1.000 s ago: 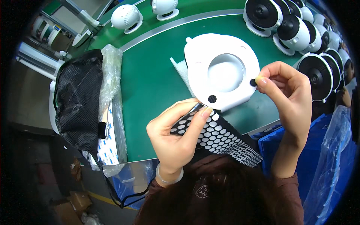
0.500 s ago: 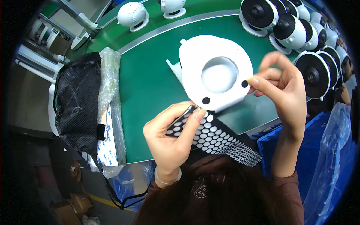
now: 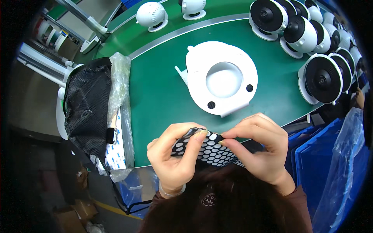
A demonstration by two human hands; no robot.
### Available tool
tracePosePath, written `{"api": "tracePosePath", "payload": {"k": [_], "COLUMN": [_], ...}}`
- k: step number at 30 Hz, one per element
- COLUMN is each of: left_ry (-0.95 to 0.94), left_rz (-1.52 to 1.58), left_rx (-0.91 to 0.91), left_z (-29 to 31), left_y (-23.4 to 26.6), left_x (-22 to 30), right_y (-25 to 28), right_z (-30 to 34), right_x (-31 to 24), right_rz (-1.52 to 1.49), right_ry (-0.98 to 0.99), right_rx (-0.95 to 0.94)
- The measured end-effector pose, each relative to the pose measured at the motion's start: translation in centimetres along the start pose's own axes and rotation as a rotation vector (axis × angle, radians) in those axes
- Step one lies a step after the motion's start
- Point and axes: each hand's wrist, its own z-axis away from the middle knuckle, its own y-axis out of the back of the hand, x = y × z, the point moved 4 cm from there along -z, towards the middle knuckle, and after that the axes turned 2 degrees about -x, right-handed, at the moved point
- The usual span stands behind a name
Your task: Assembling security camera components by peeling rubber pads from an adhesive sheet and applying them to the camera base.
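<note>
My left hand [image 3: 173,160] pinches a black strip of round adhesive pads [image 3: 217,151] with white dots, which hangs down toward my body. At the strip's upper edge, the thumb and forefinger of my right hand [image 3: 259,149] are pressed together. A small dark bit shows between those tips, but whether it has parted from the strip cannot be made out. Beyond my hands a white rounded camera housing [image 3: 200,64] lies on the green table, its round recess upward. Two black round pads [image 3: 211,105] are stuck on its near side. Neither hand touches the housing.
White cameras with black round fronts [image 3: 322,79] crowd the right side of the table [image 3: 155,93]. Two more white cameras [image 3: 151,16] stand at the far side. A black mesh bag [image 3: 87,108] and bubble wrap [image 3: 119,81] lie at the left. Blue bins [image 3: 316,155] stand at the lower right.
My right hand has left the housing's right-hand pad and come back to the strip. That pad now stays on the housing. My left hand still grips the strip.
</note>
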Motion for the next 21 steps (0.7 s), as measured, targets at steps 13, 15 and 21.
{"api": "tracePosePath", "payload": {"k": [13, 15, 21], "left_ry": [-0.165, -0.08, -0.071], "left_rz": [-0.149, -0.127, -0.099], "left_rx": [0.066, 0.069, 0.038], "left_z": [0.5, 0.6, 0.6], "left_y": [-0.6, -0.9, -1.0], "left_x": [1.5, 1.5, 1.5], "right_y": [0.3, 0.3, 0.4], "right_z": [0.3, 0.3, 0.2], "right_x": [-0.5, -0.4, -0.3], "right_rz": [0.024, 0.019, 0.006], "right_ry": [-0.085, -0.091, -0.121], "right_rx": [0.036, 0.037, -0.005]}}
